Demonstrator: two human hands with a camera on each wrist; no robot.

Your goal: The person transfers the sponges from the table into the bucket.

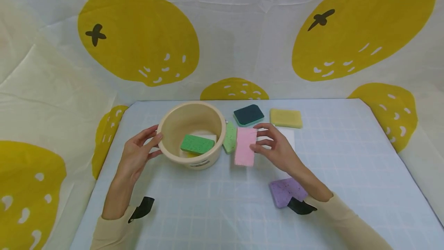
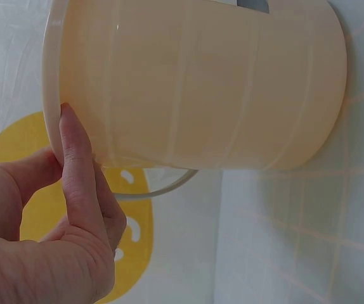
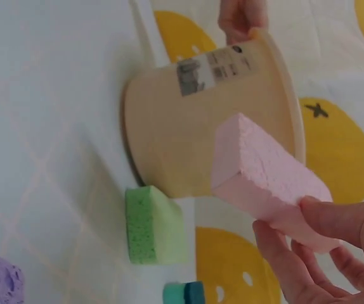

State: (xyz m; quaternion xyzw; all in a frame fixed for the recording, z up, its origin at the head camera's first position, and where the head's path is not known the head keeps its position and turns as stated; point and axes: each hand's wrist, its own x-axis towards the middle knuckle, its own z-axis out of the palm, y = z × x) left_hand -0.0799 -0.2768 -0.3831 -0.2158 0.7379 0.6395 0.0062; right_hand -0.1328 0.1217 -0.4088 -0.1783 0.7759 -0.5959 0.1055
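A cream plastic bucket (image 1: 208, 157) stands upright on the table, its rim pinched at the left by my left hand (image 1: 136, 151). In the left wrist view, the thumb and fingers of that hand (image 2: 74, 215) hold the rim edge. Inside the bucket lie a green sponge (image 1: 197, 144), a white piece (image 1: 209, 137) and something yellow, mostly hidden beneath. My right hand (image 1: 275, 146) grips a pink sponge (image 1: 245, 147) by one end, raised above the table just right of the bucket. The right wrist view shows thumb and fingers on opposite faces of the pink sponge (image 3: 264, 171).
Right of the bucket lie a light green sponge (image 1: 229, 138), a dark green sponge (image 1: 248, 115) and a yellow sponge (image 1: 286, 118). A white flat piece (image 1: 288, 136) is partly behind the right hand. A purple sponge (image 1: 286, 192) lies near the right forearm.
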